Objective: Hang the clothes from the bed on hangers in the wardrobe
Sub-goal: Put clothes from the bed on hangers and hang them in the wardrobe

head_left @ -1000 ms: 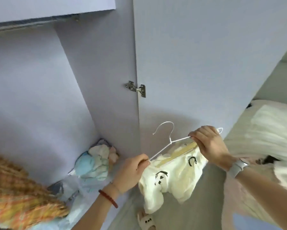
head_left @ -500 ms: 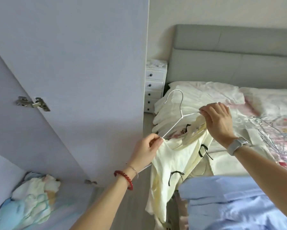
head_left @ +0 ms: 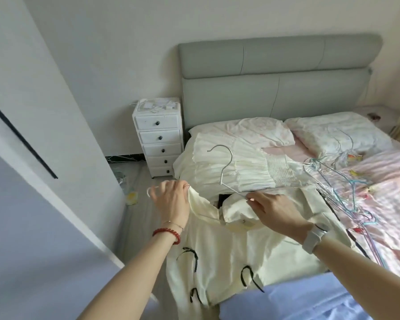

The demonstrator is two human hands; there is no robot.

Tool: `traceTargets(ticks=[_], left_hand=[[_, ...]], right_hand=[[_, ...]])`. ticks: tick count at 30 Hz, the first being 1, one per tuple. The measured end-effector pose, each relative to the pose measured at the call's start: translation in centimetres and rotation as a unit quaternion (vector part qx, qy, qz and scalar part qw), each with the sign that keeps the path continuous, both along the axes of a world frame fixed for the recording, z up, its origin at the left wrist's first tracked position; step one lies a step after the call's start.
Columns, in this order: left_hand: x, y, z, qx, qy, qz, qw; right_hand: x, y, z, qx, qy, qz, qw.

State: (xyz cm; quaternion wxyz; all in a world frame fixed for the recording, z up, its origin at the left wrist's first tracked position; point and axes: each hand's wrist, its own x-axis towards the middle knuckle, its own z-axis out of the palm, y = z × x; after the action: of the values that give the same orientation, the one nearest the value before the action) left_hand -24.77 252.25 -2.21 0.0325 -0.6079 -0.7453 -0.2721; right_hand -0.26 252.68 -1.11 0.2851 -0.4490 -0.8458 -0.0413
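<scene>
A cream top with black bows (head_left: 226, 252) hangs on a white wire hanger (head_left: 224, 167) over the bed's near left corner. My left hand (head_left: 171, 202) grips the hanger's left end together with the garment's shoulder. My right hand (head_left: 273, 211) pinches the hanger's right arm at the collar. A white ruffled garment (head_left: 238, 167) lies on the bed (head_left: 383, 204) behind the hanger. A light blue garment (head_left: 305, 299) lies at the bed's near edge. The lilac wardrobe door (head_left: 32, 227) stands at the left.
A tangle of wire hangers (head_left: 346, 188) lies on the pink bedding at the right. Two pillows rest against the grey headboard (head_left: 275, 88). A white chest of drawers (head_left: 158, 137) stands left of the bed, with small items on the floor beside it.
The view swung right from the wardrobe interior to the bed. The hanger with the cream top moved over the bed corner, and my left hand shifted up onto its left end.
</scene>
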Motion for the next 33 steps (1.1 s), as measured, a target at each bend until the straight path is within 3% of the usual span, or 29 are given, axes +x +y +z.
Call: traceTargets(ticks=[3,6,11,16,23,28,33], left_hand=[[-0.8,3.0,-0.5,0.103,0.004,0.034,0.994],[-2.3,5.6,0.2,0.15,-0.023,0.091,0.984],[-4.7,10.5,3.1,0.193,-0.069,0.109,0.973],[-4.8,17.7,8.0,0.243,-0.113,0.052,0.962],[1.6,24.5,10.2,0.151,-0.129,-0.104,0.975],[9.0,29.8,8.4,0.067,-0.107,-0.202,0.971],[16.9,34.9,2.0,-0.043,-0.052,-0.27,0.961]], right_hand=[[-2.2,1.6,-0.3,-0.035,0.074,0.0,0.997],[-5.3,3.7,-0.4,-0.092,0.139,-0.007,0.986],[-10.1,7.6,1.2,-0.031,0.203,0.005,0.979],[-11.9,13.5,3.8,-0.005,0.284,-0.03,0.958],[-7.1,21.7,7.1,-0.011,0.443,-0.145,0.885],[0.8,27.2,6.9,0.018,0.479,-0.261,0.838],[10.3,32.1,0.5,0.0,0.448,-0.38,0.809]])
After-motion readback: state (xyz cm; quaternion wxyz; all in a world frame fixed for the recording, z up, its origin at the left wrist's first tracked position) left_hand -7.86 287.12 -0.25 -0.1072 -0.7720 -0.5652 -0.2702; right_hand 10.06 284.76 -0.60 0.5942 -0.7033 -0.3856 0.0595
